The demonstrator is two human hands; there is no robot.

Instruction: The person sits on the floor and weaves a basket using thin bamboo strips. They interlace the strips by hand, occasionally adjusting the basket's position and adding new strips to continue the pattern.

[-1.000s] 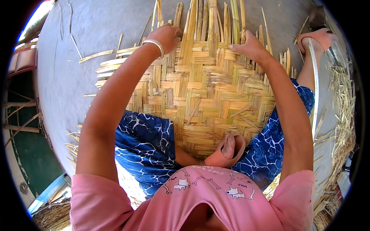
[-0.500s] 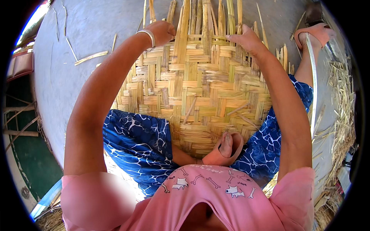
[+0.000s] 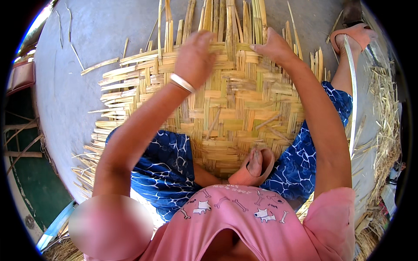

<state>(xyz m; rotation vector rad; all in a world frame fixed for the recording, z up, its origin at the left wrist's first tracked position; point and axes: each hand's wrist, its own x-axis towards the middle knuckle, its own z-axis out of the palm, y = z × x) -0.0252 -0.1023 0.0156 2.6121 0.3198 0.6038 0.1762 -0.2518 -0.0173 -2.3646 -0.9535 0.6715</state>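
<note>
Left hand: the left hand [image 3: 196,56] is seen from its back, raised over the far part of the woven bamboo mat [image 3: 226,113]. Its fingers [image 3: 204,39] curl down toward the weave, but the back of the hand hides the tips, so I cannot tell whether they pinch a strip or only press on it.

Bangle: a pale bangle [image 3: 182,82] circles the left wrist, just behind the knuckles.

Right hand: the right hand [image 3: 272,45] lies palm down on the mat, to the right of the left hand's fingers and apart from them. Its fingers [image 3: 260,48] reach leftward along a crosswise strip, loosely spread and flat rather than closed into a fist; no strip is clearly gripped.

Mat: the woven bamboo mat lies on the grey concrete floor [image 3: 78,65], directly under both sets of fingers and spreading back toward the person's lap.

Loose ends: upright unwoven strips [image 3: 226,17] stick out just beyond the fingertips of both hands (the gap between the two hands sits at their base).

Near foot: a foot in a pink sandal [image 3: 254,167] rests on the mat's near edge, well behind the fingers.

Far foot: a second sandalled foot [image 3: 352,37] sits right of the right hand's fingers, off the mat.

Straw: dry straw scraps [image 3: 385,122] lie further right.
</note>
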